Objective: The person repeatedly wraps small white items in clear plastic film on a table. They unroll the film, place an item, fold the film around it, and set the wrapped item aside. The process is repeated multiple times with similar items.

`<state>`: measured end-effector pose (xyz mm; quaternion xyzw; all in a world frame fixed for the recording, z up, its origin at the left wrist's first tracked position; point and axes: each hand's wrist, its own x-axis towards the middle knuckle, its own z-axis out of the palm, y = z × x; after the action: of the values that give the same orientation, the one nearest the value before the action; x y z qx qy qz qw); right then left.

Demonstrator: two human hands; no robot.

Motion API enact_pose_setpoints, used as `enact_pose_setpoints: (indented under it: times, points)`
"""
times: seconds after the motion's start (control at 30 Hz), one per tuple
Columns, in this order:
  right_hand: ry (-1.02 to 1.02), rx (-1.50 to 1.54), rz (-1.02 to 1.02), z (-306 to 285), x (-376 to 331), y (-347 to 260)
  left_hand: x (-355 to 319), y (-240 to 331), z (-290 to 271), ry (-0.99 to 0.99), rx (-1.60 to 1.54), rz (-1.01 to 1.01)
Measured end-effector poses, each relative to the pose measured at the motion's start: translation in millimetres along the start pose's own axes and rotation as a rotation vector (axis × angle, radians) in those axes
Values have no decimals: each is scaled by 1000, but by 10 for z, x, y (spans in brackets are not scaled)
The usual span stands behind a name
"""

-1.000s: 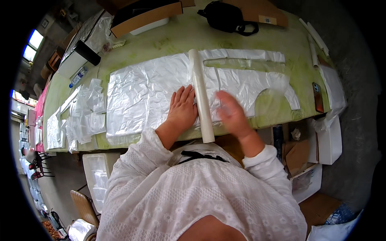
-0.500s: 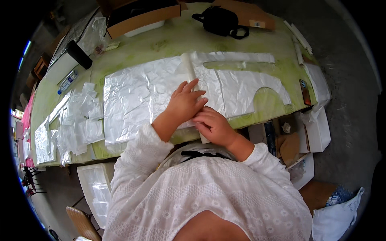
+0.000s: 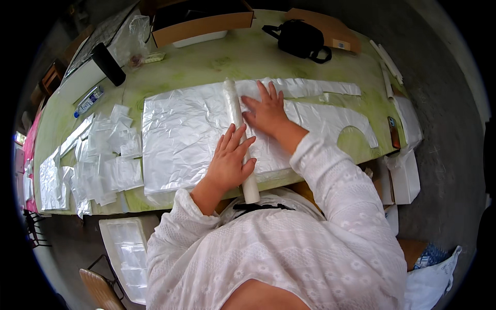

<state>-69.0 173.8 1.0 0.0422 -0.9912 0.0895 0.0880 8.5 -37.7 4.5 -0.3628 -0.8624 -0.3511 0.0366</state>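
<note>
A thin, shiny white plastic sheet [image 3: 175, 139] lies spread over the table, with a curved cut-out and long strips at its right end, shaped like a disposable apron. Across its middle rests a pale tube or roll [image 3: 233, 106], its near end jutting past the table edge toward my body. My left hand [image 3: 229, 161] lies on the roll's near half, fingers stretched out and apart. Flat on the plastic just right of the roll's far half is my right hand [image 3: 268, 111], open with spread fingers. Neither hand grasps anything.
Small folded plastic packets [image 3: 111, 160] are heaped at left, near a water bottle [image 3: 89, 101] and black cylinder [image 3: 108, 64]. A cardboard box [image 3: 201, 23] and black bag [image 3: 301, 39] stand at the back. A phone [image 3: 393, 132] lies by the right edge.
My hands were together over the roll's near half. The right hand has moved far and right onto the plastic; the left has shifted nearer. The roll now lies uncovered along more of its length.
</note>
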Motion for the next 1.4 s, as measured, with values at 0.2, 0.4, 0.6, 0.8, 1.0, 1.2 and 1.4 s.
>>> enact_pose_setpoints:
  times: [0.2, 0.4, 0.6, 0.8, 1.0, 1.2, 1.4]
  points:
    - [-210, -152, 573, -281, 409, 1118, -56, -17, -32, 35, -40, -35]
    - [-56, -185, 1162, -916, -336, 2710, -41, 20, -61, 30, -36, -57]
    - [510, -39, 305, -439, -1061, 2181, -28, 41, -75, 26, -40, -61]
    - [24, 66, 127, -183, -976, 666, -43, 19, -42, 57, -16, -58]
    - [106, 371, -65, -215, -562, 233, -58, 8, -37, 119, -157, -92]
    - [73, 651, -559, -232, -863, -581, -204, -276, 143, 666, -380, 29]
    - [106, 691, -584, -141, -959, -750, 136, -14, -282, 200, -311, 127]
